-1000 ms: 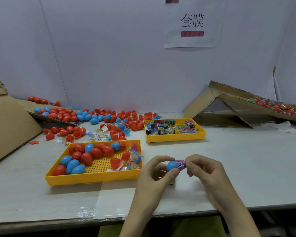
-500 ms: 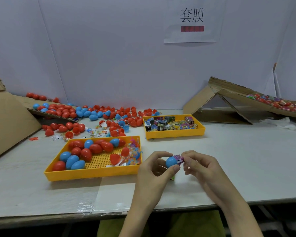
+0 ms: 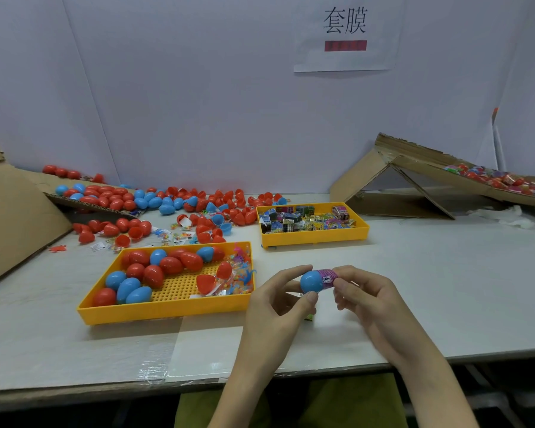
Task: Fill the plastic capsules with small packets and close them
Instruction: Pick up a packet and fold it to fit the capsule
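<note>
White table (image 3: 430,288); left hand (image 3: 275,310) fingers pinch blue capsule (image 3: 310,281), right hand (image 3: 371,301) fingers clamp purple packet (image 3: 328,276), apparently round its end

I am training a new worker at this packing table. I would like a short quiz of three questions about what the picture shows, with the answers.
1. True or false: the left hand holds a red capsule.
2. What lies in the far yellow tray? A) small printed packets B) closed capsules C) cardboard
3. Fill in: the right hand pinches the ____ wrapper on the capsule's end.
Key: 1 false, it holds the blue capsule; 2 A; 3 purple.
</note>
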`<state>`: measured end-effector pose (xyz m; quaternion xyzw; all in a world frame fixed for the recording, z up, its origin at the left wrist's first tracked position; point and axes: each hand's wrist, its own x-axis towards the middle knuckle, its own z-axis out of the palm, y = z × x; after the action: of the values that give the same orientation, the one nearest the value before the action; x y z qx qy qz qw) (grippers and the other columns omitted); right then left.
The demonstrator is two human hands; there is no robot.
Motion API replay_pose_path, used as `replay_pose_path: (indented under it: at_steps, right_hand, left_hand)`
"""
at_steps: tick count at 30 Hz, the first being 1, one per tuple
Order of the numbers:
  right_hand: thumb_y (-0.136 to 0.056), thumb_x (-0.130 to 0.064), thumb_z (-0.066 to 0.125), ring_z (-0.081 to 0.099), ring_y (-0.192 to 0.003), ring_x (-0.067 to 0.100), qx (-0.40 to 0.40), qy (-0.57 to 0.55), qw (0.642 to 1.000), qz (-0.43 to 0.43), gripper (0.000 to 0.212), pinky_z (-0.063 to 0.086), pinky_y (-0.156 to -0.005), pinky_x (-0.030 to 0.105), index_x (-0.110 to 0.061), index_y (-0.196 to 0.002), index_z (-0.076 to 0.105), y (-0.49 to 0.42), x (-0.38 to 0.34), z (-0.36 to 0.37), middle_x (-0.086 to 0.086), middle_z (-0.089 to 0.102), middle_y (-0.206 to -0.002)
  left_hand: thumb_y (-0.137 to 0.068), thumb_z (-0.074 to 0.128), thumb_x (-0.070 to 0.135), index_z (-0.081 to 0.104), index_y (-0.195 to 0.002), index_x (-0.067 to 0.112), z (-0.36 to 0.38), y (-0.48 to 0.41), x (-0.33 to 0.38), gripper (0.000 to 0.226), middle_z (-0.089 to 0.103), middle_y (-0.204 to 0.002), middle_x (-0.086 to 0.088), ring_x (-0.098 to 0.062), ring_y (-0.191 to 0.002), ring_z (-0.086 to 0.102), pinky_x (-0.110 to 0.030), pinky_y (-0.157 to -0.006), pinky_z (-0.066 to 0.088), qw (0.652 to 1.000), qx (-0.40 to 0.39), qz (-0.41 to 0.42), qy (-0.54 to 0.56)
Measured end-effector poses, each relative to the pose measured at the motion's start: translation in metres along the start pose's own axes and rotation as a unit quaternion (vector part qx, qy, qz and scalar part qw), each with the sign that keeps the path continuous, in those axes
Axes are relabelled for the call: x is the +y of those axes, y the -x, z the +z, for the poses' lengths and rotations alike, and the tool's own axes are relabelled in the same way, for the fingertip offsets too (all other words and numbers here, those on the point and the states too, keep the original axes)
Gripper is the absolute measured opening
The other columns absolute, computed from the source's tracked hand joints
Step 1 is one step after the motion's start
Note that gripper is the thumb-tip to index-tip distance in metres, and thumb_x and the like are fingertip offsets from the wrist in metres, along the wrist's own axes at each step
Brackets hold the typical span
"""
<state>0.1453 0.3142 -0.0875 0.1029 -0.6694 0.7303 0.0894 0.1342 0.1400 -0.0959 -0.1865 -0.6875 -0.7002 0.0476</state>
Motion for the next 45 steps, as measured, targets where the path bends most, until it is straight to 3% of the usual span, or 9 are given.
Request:
replay_pose_path:
  at_steps: [9,17,23,27,30,34,37,40,45]
  right_hand:
    - [-0.073,-0.035,0.073,0.054,-0.073,0.011,0.000,-0.024,1.000,0.003,0.032,0.049,-0.069,0.023,-0.012,-0.094,0.077,-0.0010,0.0017,-0.0020,0.000,0.064,-0.085]
    - [-0.070,-0.030,0.073,0.054,-0.072,0.010,-0.017,-0.039,0.999,0.012,0.021,0.048,-0.067,0.022,-0.011,-0.079,0.077,-0.0006,0.0001,-0.0010,-0.003,0.064,-0.094]
    - [-0.069,-0.030,0.074,0.055,-0.072,0.009,0.005,-0.009,1.000,0.008,0.026,0.049,-0.066,0.021,-0.009,-0.084,0.078,-0.0002,0.0009,0.0007,-0.001,0.065,-0.094]
    - [-0.074,-0.033,0.072,0.054,-0.071,0.010,0.028,0.041,0.999,-0.016,0.024,0.049,-0.068,0.022,-0.013,-0.088,0.077,0.0007,0.0020,0.0011,0.000,0.066,-0.083]
    - [-0.072,-0.039,0.073,0.054,-0.070,0.012,0.042,0.053,0.997,-0.024,0.028,0.048,-0.071,0.027,-0.016,-0.087,0.076,0.0009,0.0020,0.0010,0.003,0.066,-0.076]
    - [-0.066,-0.037,0.077,0.057,-0.068,0.007,0.066,0.042,0.996,-0.051,0.022,0.050,-0.067,0.018,-0.021,-0.082,0.077,0.0017,0.0003,0.0035,0.000,0.071,-0.077]
    - [-0.065,-0.037,0.078,0.059,-0.068,0.007,0.081,0.043,0.994,-0.066,0.021,0.050,-0.065,0.017,-0.022,-0.080,0.075,0.0026,-0.0007,0.0031,0.001,0.072,-0.080]
    - [-0.065,-0.038,0.079,0.058,-0.069,0.010,0.099,0.057,0.990,-0.077,0.020,0.050,-0.064,0.021,-0.022,-0.073,0.069,0.0025,-0.0006,0.0037,0.001,0.068,-0.075]
    - [-0.068,-0.041,0.078,0.059,-0.072,0.018,0.103,0.075,0.988,-0.087,0.022,0.053,-0.066,0.030,-0.023,-0.071,0.067,0.0043,0.0001,0.0045,0.005,0.066,-0.077]
  left_hand:
    - [-0.088,0.075,0.016,0.072,-0.115,0.040,-0.0001,0.0006,-0.0011,0.036,0.075,-0.094,0.004,-0.027,-0.081,0.069,-0.046,-0.076,0.061,1.000,0.018,0.012,-0.012]
    - [-0.087,0.076,0.012,0.072,-0.114,0.035,0.0010,0.0018,0.0006,0.036,0.076,-0.090,0.007,-0.024,-0.077,0.067,-0.035,-0.069,0.061,0.999,0.026,0.017,-0.023]
    - [-0.086,0.077,0.014,0.072,-0.115,0.031,0.0026,0.0027,-0.0011,0.035,0.074,-0.087,0.010,-0.018,-0.075,0.069,-0.022,-0.066,0.056,0.998,0.034,0.027,-0.050]
    - [-0.088,0.074,0.014,0.067,-0.122,0.039,0.0044,0.0033,-0.0006,0.042,0.068,-0.081,0.011,-0.012,-0.073,0.066,-0.017,-0.067,0.052,0.997,0.010,0.034,-0.075]
    - [-0.090,0.072,0.014,0.067,-0.123,0.037,0.0051,0.0032,-0.0004,0.041,0.067,-0.080,0.011,-0.011,-0.075,0.066,-0.018,-0.071,0.053,0.996,-0.013,0.039,-0.082]
    - [-0.092,0.071,0.018,0.069,-0.120,0.033,0.0051,0.0043,0.0005,0.032,0.071,-0.083,0.013,-0.012,-0.081,0.069,-0.017,-0.073,0.053,0.996,-0.020,0.038,-0.076]
    - [-0.095,0.067,0.020,0.066,-0.123,0.032,0.0059,0.0057,0.0024,0.030,0.075,-0.089,0.009,-0.016,-0.084,0.072,-0.027,-0.080,0.059,0.997,-0.038,0.034,-0.063]
    - [-0.095,0.067,0.021,0.065,-0.122,0.031,0.0057,0.0059,0.0043,0.029,0.076,-0.089,0.008,-0.017,-0.082,0.073,-0.032,-0.081,0.060,0.997,-0.048,0.030,-0.057]
    - [-0.094,0.068,0.020,0.064,-0.118,0.031,0.0045,0.0055,0.0057,0.027,0.077,-0.091,0.009,-0.017,-0.080,0.072,-0.026,-0.075,0.059,0.998,-0.040,0.019,-0.035]
